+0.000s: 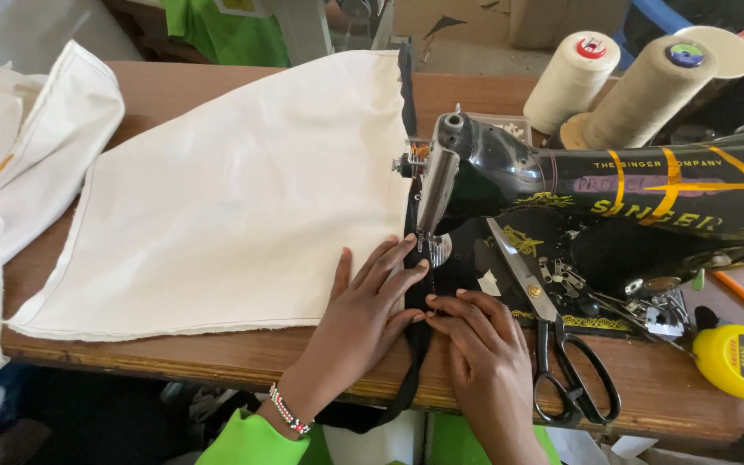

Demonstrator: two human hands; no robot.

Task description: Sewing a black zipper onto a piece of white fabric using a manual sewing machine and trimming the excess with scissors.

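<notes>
A cream-white cloth (234, 198) lies flat across the wooden table (174, 357), its right edge lined with a black strip (412, 331) that runs under the needle of a black sewing machine (579, 194). My left hand (368, 310) rests flat on the cloth's near right corner, fingers spread toward the presser foot (432, 245). My right hand (480, 340) presses its fingertips on the black strip just right of the left hand, on the machine's bed. Neither hand grips anything.
Black-handled scissors (561, 344) lie on the machine bed right of my right hand. A yellow tape measure (742, 362) sits at the far right. Two large cream thread cones (574, 82) stand behind the machine. More white fabric (19, 164) is piled at the left.
</notes>
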